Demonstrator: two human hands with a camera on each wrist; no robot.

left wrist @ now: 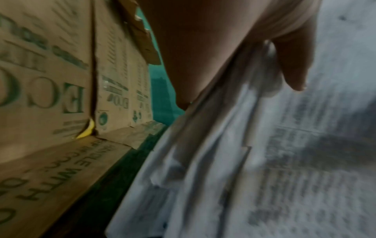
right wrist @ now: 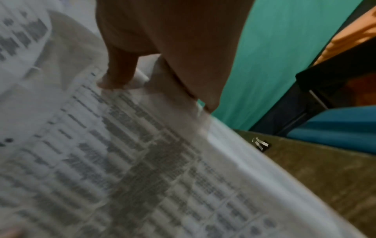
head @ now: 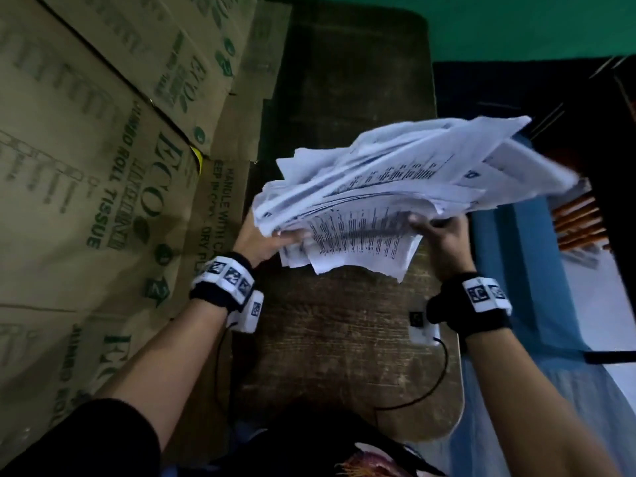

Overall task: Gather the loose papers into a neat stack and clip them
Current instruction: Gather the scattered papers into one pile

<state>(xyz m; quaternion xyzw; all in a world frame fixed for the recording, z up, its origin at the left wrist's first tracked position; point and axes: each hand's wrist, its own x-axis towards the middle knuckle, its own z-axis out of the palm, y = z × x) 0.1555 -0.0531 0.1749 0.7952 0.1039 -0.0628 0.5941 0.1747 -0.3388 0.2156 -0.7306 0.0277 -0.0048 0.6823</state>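
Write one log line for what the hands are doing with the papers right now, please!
step: gathering | papers: messy bundle, lifted over table | left hand: grips left edge | right hand: grips right edge | clip: on table, unused

Papers point(left wrist: 203, 161) in left grip point(left wrist: 213, 48) — cartons point(left wrist: 50, 72) beside.

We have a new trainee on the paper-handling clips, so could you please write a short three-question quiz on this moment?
1. True or false: the papers lie flat on the wooden table.
2. Which hand holds the bundle: A left only, B right only, C both?
3. What small metal thing lies on the table in the right wrist view?

Key: 1 false, they are lifted. 2 C, left hand and right hand. 3 the binder clip.
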